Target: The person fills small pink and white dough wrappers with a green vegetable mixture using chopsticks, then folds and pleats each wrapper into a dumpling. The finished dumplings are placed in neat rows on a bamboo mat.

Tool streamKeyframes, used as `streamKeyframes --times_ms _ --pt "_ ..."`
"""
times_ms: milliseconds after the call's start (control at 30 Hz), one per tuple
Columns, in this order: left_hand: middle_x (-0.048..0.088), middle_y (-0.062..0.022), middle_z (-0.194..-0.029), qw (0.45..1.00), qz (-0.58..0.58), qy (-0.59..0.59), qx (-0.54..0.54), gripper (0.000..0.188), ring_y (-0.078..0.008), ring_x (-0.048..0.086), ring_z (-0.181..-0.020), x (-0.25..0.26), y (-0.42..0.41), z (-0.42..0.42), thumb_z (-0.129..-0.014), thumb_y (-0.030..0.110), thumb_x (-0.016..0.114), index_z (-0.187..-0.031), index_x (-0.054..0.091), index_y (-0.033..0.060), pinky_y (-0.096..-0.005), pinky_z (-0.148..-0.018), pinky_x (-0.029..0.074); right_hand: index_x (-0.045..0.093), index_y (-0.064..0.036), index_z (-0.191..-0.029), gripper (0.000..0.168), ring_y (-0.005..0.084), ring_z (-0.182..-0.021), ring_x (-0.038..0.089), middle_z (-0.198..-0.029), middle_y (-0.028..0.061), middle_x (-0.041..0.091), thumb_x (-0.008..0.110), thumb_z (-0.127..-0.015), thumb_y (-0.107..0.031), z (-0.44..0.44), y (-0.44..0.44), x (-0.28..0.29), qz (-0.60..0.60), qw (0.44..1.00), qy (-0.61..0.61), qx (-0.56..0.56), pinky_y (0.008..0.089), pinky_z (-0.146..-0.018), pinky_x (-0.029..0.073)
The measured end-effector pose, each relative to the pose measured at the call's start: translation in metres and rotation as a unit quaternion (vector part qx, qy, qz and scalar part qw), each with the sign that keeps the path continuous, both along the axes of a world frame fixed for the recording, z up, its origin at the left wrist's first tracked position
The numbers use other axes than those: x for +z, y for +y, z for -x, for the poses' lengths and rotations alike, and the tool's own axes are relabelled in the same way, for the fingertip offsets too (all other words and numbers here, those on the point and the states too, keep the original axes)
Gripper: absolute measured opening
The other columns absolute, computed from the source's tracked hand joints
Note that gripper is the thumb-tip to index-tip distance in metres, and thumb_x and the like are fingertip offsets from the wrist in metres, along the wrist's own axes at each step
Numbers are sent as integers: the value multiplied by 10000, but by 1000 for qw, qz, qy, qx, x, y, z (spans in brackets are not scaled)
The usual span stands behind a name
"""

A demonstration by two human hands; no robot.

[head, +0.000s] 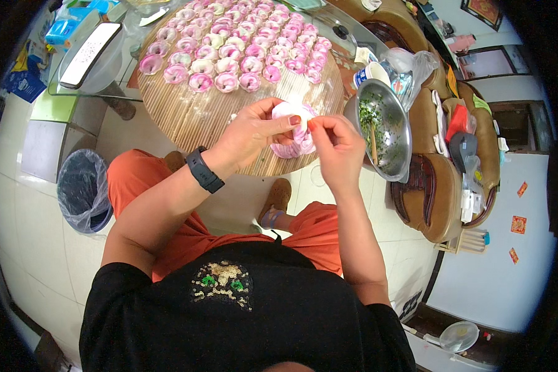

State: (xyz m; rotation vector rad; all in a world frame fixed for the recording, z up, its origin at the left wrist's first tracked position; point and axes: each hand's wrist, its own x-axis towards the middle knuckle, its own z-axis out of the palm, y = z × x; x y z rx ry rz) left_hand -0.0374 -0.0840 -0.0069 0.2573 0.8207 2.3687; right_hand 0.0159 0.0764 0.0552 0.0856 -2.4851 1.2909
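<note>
A pink and white dough wrapper (286, 109) is held up over the near side of a round slatted mat (190, 114). My left hand (255, 128) grips it between thumb and fingers. At its right edge, the thumb and forefinger of my right hand (342, 146) pinch the dough. Just below my hands lies a pile of pink and white wrappers (292, 149), partly covered by them. Several rows of ring-shaped pink dumplings (226, 83) fill the mat's far part. Close to my right hand, a steel bowl (402, 139) holds chopped green filling (372, 109) and wooden chopsticks (374, 142).
A phone (90, 55) rests on a clear plastic tub (114, 65) on the glass table at left. Below stands a lined waste bin (83, 193). Beyond the bowl are a paper tub (374, 74), a plastic bag (418, 65) and a brown leather sofa (423, 121).
</note>
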Motion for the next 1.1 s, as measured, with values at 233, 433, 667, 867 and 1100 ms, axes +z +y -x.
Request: streamKeyframes --times_ms 233,433,667,867,1100 --pt "644 -53 -944 1000 -11 -10 -16 204 -133 632 -811 4 -1 -1 -887 70 619 -1083 576 32 -278 -708 536 708 -30 -1011 170 48 -635 523 -812 11 663 641 -887 -125 8 16 5 249 954 -162 28 189 -565 418" --pt "633 -45 -966 1000 -5 -12 -20 238 -112 615 -835 1 0 -2 -861 90 663 -1076 589 23 -256 -700 518 708 -12 -962 134 53 -630 524 -818 18 663 673 -848 -73 8 10 5 105 988 -107 29 204 -559 425" --pt "642 -62 -1026 998 -46 -24 -25 250 -135 627 -900 2 -4 -1 -893 82 611 -1135 585 26 -288 -780 525 697 -17 -1024 173 47 -657 528 -849 41 673 612 -892 -90 1 -1 14 65 996 -62 6 196 -552 427" --pt "642 -46 -1006 999 -11 -2 -33 234 -123 624 -873 7 -4 -2 -895 94 614 -1119 590 28 -277 -749 516 713 -20 -984 154 40 -651 530 -803 20 672 646 -869 -97 10 11 18 176 970 -163 45 185 -539 412" --pt "623 -22 -973 1000 11 3 -14 226 -99 599 -854 5 -3 -3 -881 88 636 -1092 580 29 -253 -730 492 697 12 -922 103 50 -640 532 -811 22 659 642 -854 -43 7 -1 16 -40 997 -55 23 204 -543 414"
